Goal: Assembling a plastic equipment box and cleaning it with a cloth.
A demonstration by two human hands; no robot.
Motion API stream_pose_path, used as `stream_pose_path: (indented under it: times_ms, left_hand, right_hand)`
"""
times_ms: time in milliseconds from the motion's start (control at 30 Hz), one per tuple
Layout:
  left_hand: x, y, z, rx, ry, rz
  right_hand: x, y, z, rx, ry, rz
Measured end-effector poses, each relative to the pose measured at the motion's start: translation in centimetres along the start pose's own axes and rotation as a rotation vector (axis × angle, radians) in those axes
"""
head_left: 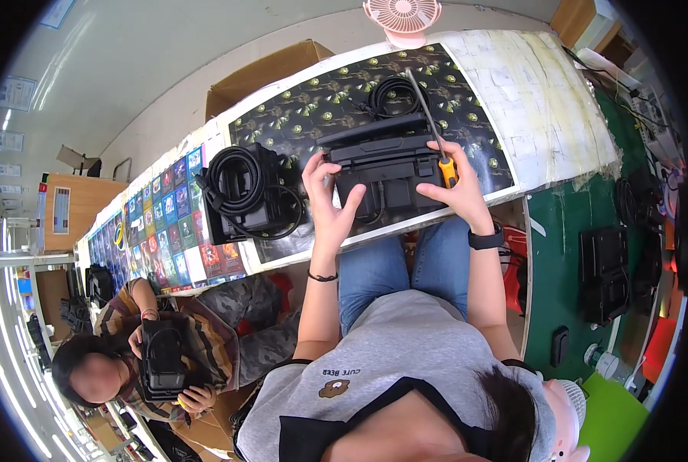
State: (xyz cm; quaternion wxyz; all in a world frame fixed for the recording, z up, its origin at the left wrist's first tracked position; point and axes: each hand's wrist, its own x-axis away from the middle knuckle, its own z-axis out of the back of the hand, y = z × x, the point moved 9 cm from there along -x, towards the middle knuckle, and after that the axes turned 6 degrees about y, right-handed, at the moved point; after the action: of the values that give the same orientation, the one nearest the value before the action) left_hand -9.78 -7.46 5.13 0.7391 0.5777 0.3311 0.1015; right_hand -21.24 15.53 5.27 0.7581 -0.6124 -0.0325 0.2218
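A black plastic case (394,173) lies on the dark patterned mat in front of me, with a long black panel along its far side. My left hand (330,192) grips its left end, fingers at the far corner and thumb over the near face. At the opposite end, my right hand (463,189) has its thumb on the case. Tucked in that same hand is a screwdriver with an orange and black handle (447,171); its long shaft points away from me. Beyond the case sits a coiled black cable (396,96).
To the left, another black case (265,189) carries a thick coiled cable. A pink fan (405,19) stands at the table's far edge, near a cardboard box (263,77). At lower left, a co-worker holds a black case (163,358). More black cases (604,273) lie on the green surface at right.
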Motion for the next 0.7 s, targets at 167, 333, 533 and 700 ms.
stream_pose_path:
  times_ms: [167, 333, 533, 700]
  left_hand:
    - [0.3, -0.7, -0.3, 0.076, -0.002, 0.045]
    - [0.6, 0.1, -0.7, 0.025, -0.134, -0.046]
    - [1.2, -0.1, -0.5, 0.030, -0.185, -0.042]
    - [1.5, -0.3, -0.6, 0.056, -0.177, -0.033]
  right_hand:
    - [0.2, -0.9, 0.3, 0.032, 0.098, 0.070]
    - [2.4, -2.9, 1.5, 0.259, 0.365, 0.154]
    - [2.6, -3.3, 1.0, 0.247, 0.307, 0.077]
    - [2.0, -4.2, 1.0, 0.104, 0.259, 0.132]
